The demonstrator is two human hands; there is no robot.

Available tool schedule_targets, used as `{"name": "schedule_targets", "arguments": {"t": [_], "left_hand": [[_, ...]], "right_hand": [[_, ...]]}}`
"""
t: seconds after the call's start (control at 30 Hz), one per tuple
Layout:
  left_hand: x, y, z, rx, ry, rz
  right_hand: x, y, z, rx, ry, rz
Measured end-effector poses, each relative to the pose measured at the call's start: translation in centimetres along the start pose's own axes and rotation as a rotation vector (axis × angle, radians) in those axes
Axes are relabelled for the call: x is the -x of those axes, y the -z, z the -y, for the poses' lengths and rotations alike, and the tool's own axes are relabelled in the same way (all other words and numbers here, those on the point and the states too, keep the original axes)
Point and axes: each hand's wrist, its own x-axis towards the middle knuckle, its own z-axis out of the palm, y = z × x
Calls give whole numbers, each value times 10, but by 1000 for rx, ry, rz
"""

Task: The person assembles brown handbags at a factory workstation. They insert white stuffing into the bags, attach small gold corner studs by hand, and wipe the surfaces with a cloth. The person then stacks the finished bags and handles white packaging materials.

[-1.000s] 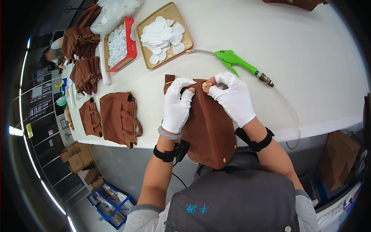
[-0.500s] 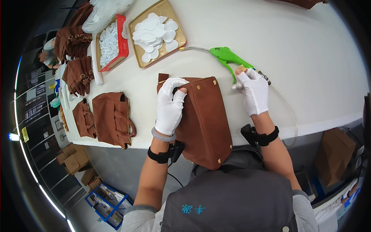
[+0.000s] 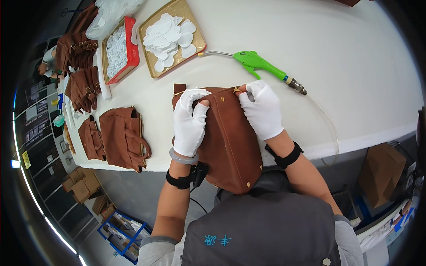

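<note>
A brown leather handbag [image 3: 230, 142] hangs over the near edge of the white table [image 3: 310, 53], its top opening facing away from me. My left hand [image 3: 188, 122], in a white glove, grips the bag's upper left rim with the fingers curled into the opening. My right hand [image 3: 262, 108], also gloved in white, holds the upper right corner of the bag by its brass fitting. A green air blow gun [image 3: 259, 64] with a clear hose lies on the table just beyond my right hand, untouched.
A gold tray of white oval pads [image 3: 171, 35] and a red tray of white pieces [image 3: 119, 48] stand at the back left. Several brown bags [image 3: 122, 137] lie along the table's left side. A cardboard box [image 3: 381, 173] sits on the floor at right.
My right hand left the green blow gun and came back to the bag's upper right corner. The left hand stayed on the bag's left rim.
</note>
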Motion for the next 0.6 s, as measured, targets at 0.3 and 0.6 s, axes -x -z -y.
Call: {"name": "schedule_targets", "arguments": {"t": [0.3, 0.6], "left_hand": [[-1, -1, 1, -39, -11, -14], [-2, -1, 3, -18, -16, -5]], "right_hand": [[-15, 8, -3, 198, -143, 224], [-14, 16, 0, -233, -584, 286]]}}
